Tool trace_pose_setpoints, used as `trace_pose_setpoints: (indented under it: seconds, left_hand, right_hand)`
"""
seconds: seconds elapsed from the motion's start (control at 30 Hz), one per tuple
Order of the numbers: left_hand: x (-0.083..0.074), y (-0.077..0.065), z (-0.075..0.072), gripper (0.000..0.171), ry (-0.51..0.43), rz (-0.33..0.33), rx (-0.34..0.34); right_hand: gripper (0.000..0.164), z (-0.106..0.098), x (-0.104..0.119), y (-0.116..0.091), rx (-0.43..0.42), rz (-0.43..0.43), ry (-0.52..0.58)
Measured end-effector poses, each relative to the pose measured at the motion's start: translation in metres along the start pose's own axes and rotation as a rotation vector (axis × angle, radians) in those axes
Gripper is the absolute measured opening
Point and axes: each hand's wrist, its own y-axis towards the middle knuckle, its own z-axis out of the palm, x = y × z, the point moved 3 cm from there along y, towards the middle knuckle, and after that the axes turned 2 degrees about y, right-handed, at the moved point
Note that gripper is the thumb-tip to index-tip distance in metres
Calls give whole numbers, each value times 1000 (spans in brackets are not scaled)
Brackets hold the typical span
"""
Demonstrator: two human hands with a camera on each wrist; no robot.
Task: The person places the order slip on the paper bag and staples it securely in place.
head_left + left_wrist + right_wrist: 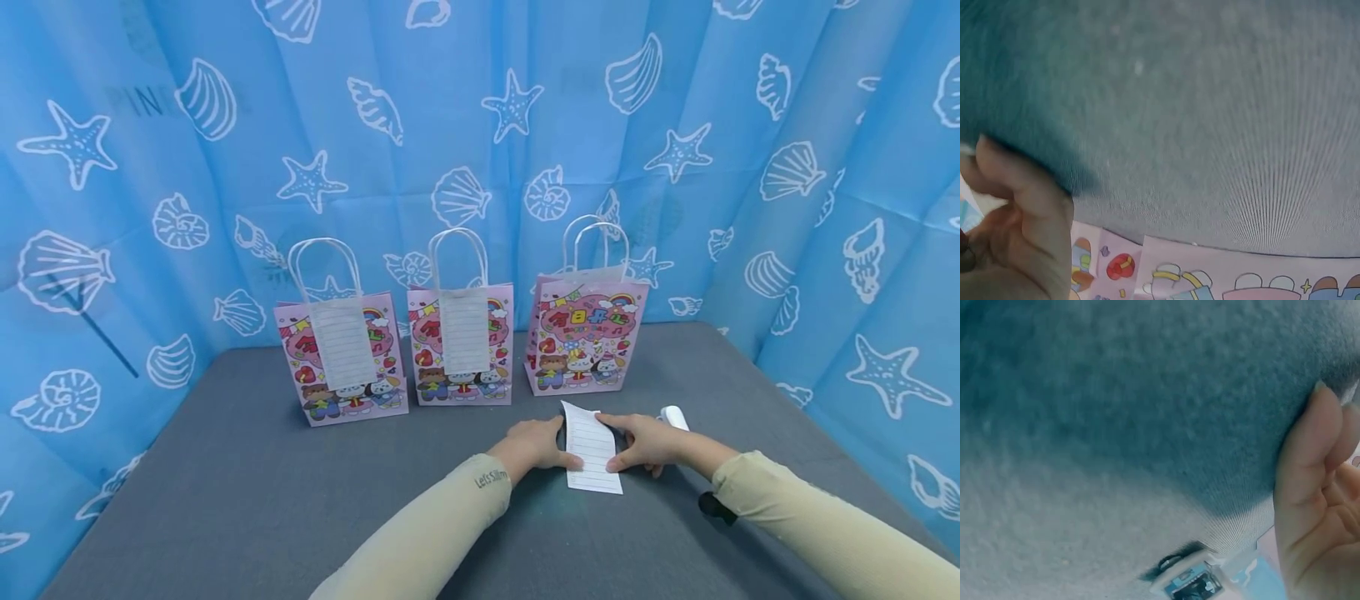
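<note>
Both hands hold a white lined paper slip [590, 446] low over the grey table, one at each long edge. My left hand [534, 446] grips the left edge, its thumb on the face of the slip. At the opposite edge my right hand [643, 442] pinches with thumb and fingers. In the left wrist view the left hand [1016, 219] has its fingers bent toward the thumb; in the right wrist view the right hand [1319, 500] is bent likewise. Most of the slip falls outside both wrist views. Nearest behind it stands a pink cartoon gift bag [587, 333].
Two more pink gift bags, left [300, 400] and middle [500, 367], stand upright with lined slips [343, 342] on their fronts. A white handheld object [673, 417] lies partly behind the right hand. A blue shell-print curtain [480, 150] hangs behind the grey table [262, 508].
</note>
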Motion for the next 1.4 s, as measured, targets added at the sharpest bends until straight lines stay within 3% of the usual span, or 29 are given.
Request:
trace_pose_setpoints:
  seconds: [0.2, 0.4, 0.5, 0.63, 0.77, 1.07, 1.4]
  left_hand:
    - [2, -2, -6, 57, -169, 21, 18]
    - [-4, -6, -9, 19, -364, 70, -55]
    - [-5, -7, -9, 15, -417, 81, -75]
    - [-4, -10, -8, 15, -531, 116, -94]
    - [-1, -16, -7, 14, -632, 150, -126]
    - [-2, -27, -13, 16, -690, 190, -190]
    - [-4, -29, -20, 17, -723, 203, -218]
  right_hand:
    - [83, 3, 3, 0, -31, -38, -6]
    - [87, 0, 8, -9, -9, -60, 35]
    - [88, -4, 11, -15, -6, -66, 109]
    - [77, -10, 15, -21, -104, -67, 221]
    - [56, -10, 16, -27, -237, -15, 383]
    - [33, -17, 23, -38, -411, 12, 572]
    - [28, -22, 31, -39, -458, 2, 637]
